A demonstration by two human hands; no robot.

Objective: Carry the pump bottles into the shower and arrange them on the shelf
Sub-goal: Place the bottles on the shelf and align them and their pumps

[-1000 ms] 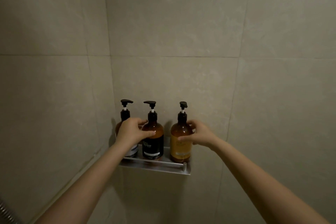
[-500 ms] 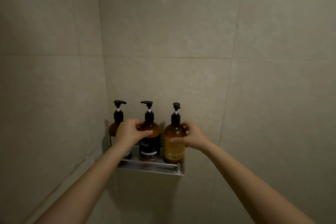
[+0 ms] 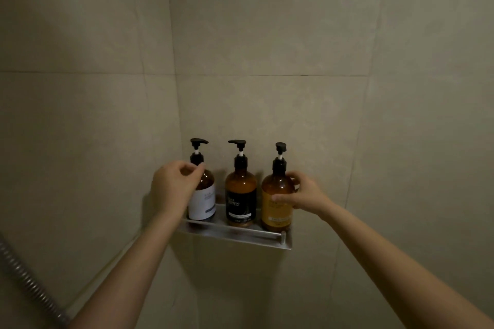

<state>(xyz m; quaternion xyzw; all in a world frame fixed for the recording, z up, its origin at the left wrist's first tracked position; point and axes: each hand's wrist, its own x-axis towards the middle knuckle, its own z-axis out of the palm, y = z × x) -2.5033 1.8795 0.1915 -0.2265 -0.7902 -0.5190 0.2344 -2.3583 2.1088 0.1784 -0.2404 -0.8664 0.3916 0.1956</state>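
Note:
Three amber pump bottles stand upright in a row on a metal shelf point(image 3: 240, 236) fixed in the shower corner. The white-label bottle point(image 3: 204, 200) is on the left, the black-label bottle point(image 3: 240, 195) in the middle, the yellow-label bottle point(image 3: 276, 195) on the right. My left hand point(image 3: 173, 187) wraps the left side of the white-label bottle, fingers curled near its neck. Around the right side of the yellow-label bottle is my right hand point(image 3: 307, 193), thumb on its front.
Beige tiled walls meet in a corner behind the shelf. A ribbed metal shower hose point(image 3: 29, 283) runs along the lower left edge. The shelf has a front rail point(image 3: 267, 232) with a post at its right end.
My left hand left the black-label bottle and moved left onto the white-label bottle. My right hand stayed on the yellow-label bottle. The view shifted slightly.

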